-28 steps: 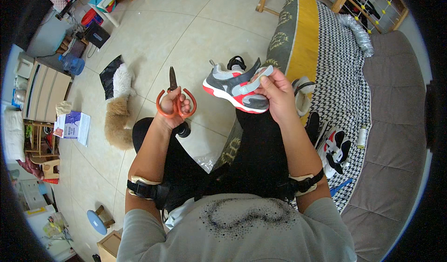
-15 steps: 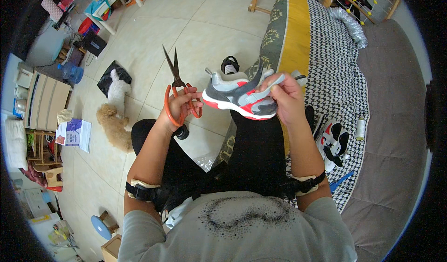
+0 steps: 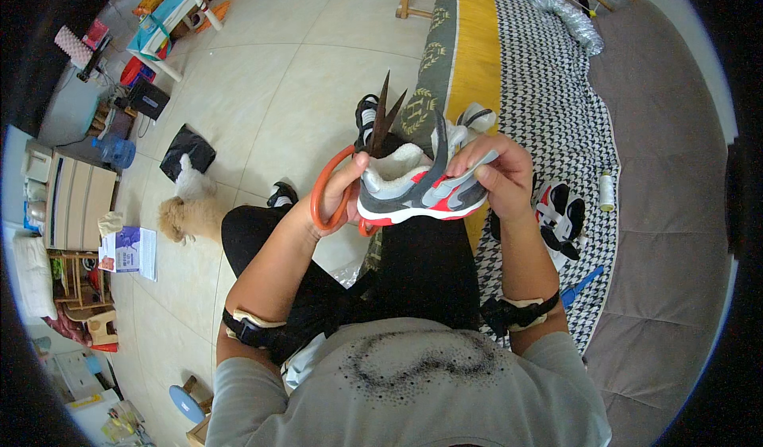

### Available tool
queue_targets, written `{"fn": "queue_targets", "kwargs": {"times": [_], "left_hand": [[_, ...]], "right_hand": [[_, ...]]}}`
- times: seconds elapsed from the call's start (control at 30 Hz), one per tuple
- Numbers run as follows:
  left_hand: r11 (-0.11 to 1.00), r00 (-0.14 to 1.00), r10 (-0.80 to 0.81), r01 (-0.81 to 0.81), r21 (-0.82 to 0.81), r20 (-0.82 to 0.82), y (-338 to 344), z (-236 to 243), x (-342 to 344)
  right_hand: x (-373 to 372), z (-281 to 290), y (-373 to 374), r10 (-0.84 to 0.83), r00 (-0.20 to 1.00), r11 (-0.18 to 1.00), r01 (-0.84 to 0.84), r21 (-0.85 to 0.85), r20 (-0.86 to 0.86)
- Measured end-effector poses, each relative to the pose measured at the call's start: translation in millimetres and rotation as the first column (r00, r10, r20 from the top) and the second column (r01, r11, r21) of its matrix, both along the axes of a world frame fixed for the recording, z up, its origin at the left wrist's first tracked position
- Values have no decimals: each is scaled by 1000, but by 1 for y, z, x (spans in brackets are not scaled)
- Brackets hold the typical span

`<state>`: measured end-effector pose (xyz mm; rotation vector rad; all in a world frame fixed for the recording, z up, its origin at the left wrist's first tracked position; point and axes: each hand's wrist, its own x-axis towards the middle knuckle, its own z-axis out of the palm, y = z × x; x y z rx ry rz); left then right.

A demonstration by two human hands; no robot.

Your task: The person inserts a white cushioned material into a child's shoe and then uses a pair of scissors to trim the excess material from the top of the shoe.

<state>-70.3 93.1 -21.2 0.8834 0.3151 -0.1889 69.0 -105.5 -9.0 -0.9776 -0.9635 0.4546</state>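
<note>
A small grey, white and red child's sneaker [image 3: 413, 199] is held between my hands above my lap. My left hand [image 3: 338, 197] has orange-handled scissors [image 3: 324, 189] hooked in it, their dark blades slightly parted and pointing away from me. Its thumb and palm also press against the sneaker's heel. On the other side, my right hand [image 3: 505, 177] is closed around the light grey strap near the sneaker's front. The pale fleecy lining shows at the shoe's opening.
A patterned cloth [image 3: 548, 105] covers the seat at my right, bearing black-white-red shoes [image 3: 560, 216], a thread spool [image 3: 607, 191] and a blue tool [image 3: 582, 286]. A tan-and-white dog [image 3: 191, 208] lies on the tiled floor at left, beside a black bag [image 3: 187, 151].
My left hand has moved in against the sneaker's heel, scissors still in it. The sneaker has shifted slightly right and tilted, showing more of its opening. The view has shifted a little.
</note>
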Motion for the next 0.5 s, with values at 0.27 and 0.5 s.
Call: {"fn": "queue_targets", "kwargs": {"times": [0.27,0.5], "left_hand": [[983,993,-109,100,155,52,-4,-12,5],[623,937,176,-343,703,301,-23,-2,0]], "right_hand": [[3,9,-15,-241,894,967,253,19,379],[-2,-10,-18,-368,871,887,434,-160,324]]}}
